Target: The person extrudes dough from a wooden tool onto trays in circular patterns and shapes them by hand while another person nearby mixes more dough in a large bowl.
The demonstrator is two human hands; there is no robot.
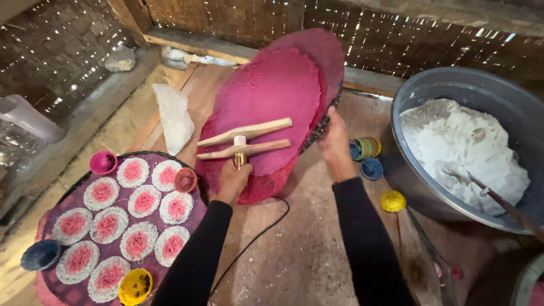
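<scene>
Woven bamboo walls [62, 51] let tiny dots of daylight through. The floor [294, 255] is brown, dusty wood.

Right hand [334, 139] fingers hidden behind pink tray [272, 96]; grey basin [408, 170] cut off at right edge; left hand [233, 180] grip partly hidden.

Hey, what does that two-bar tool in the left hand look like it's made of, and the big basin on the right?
The press tool looks like bare, pale wood: two unpainted bars with visible grain, joined by a shiny brass-coloured stem, likely metal. The left hand grips that stem. The basin looks like dull grey metal, judging by its smooth wall and thin rim, though plastic can't be ruled out.
</scene>
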